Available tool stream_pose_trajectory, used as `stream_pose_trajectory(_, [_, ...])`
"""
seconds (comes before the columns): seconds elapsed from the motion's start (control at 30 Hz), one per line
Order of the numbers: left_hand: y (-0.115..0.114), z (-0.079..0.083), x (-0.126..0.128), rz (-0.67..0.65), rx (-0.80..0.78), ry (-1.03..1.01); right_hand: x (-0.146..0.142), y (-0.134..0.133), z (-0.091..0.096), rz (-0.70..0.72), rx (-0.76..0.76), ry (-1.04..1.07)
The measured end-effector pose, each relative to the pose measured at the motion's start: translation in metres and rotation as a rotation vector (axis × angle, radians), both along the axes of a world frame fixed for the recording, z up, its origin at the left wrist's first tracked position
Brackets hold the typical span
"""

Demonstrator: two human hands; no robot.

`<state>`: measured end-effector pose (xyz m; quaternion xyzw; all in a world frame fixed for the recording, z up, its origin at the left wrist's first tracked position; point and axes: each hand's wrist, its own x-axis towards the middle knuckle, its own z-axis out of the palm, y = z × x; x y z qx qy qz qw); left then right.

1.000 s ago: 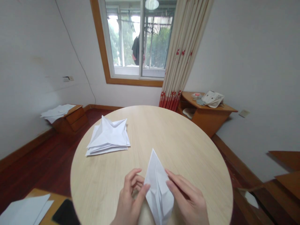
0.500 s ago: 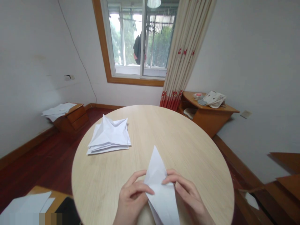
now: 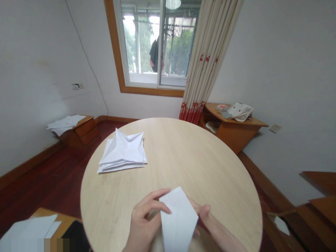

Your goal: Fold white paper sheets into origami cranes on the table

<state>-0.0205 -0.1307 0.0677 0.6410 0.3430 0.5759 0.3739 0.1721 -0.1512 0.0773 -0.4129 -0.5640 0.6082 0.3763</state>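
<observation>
A folded sheet of white paper (image 3: 178, 220) is at the near side of the round table, its pointed end facing away from me. My left hand (image 3: 147, 217) grips its left edge, fingertips on top and thumb low at the side. At the right edge, my right hand (image 3: 212, 224) has its thumb raised beside the paper's corner, while its fingers go behind the sheet and are partly hidden. A stack of folded white papers (image 3: 123, 150) lies at the table's left, the top one with raised corners.
The round wooden table (image 3: 199, 150) fills the middle. Loose white sheets (image 3: 28, 231) rest on a surface at lower left. More papers (image 3: 65, 122) cover a small cabinet by the left wall. A corner shelf (image 3: 241, 129) with a cloth bag stands at right.
The paper's tall narrow tip has gone from view, leaving a shorter, wider point. My right hand has moved from the paper's top face to its right edge, thumb lifted.
</observation>
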Motion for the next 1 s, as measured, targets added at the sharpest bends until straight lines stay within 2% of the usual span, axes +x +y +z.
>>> stream_pose_trajectory(0.07, [-0.001, -0.003, 0.005, 0.060, -0.049, -0.034, -0.002, -0.002, 0.001, 0.024, 0.042, -0.008])
stream_pose_trajectory(0.13, [-0.002, -0.007, 0.009, 0.096, -0.029, -0.010, -0.005, -0.003, 0.000, 0.041, 0.025, 0.041])
stream_pose_trajectory(0.2, [-0.003, -0.011, 0.012, 0.167, 0.084, 0.074, -0.012, -0.004, -0.004, 0.012, -0.032, 0.092])
stream_pose_trajectory(0.27, [-0.002, -0.013, 0.013, 0.269, 0.256, 0.192, -0.020, -0.006, -0.012, -0.111, -0.037, 0.065])
stream_pose_trajectory(0.33, [-0.001, -0.016, 0.014, 0.334, 0.408, 0.301, -0.029, -0.008, -0.021, -0.301, 0.047, -0.069])
stream_pose_trajectory(0.4, [-0.001, -0.018, 0.014, 0.357, 0.496, 0.383, -0.039, -0.009, -0.029, -0.456, 0.188, -0.269])
stream_pose_trajectory(0.5, [-0.002, -0.021, 0.013, 0.379, 0.502, 0.466, -0.048, -0.010, -0.030, -0.555, 0.453, -0.540])
stream_pose_trajectory(0.57, [-0.004, -0.022, 0.010, 0.358, 0.393, 0.472, -0.044, -0.009, -0.024, -0.567, 0.568, -0.672])
stream_pose_trajectory(0.63, [-0.005, -0.020, 0.007, 0.282, 0.161, 0.414, -0.032, -0.005, -0.014, -0.542, 0.582, -0.784])
stream_pose_trajectory(0.73, [-0.002, -0.016, 0.003, 0.130, -0.254, 0.186, -0.004, 0.004, 0.004, -0.474, 0.514, -0.942])
stream_pose_trajectory(0.8, [0.005, -0.017, 0.003, 0.001, -0.455, -0.033, 0.012, 0.013, 0.017, -0.366, 0.491, -0.960])
stream_pose_trajectory(0.9, [0.019, -0.026, 0.003, -0.179, -0.657, -0.296, 0.026, 0.027, 0.028, -0.124, 0.418, -0.889])
stream_pose_trajectory(1.0, [0.030, -0.039, -0.001, -0.293, -0.750, -0.366, 0.032, 0.042, 0.024, -0.017, 0.366, -0.898])
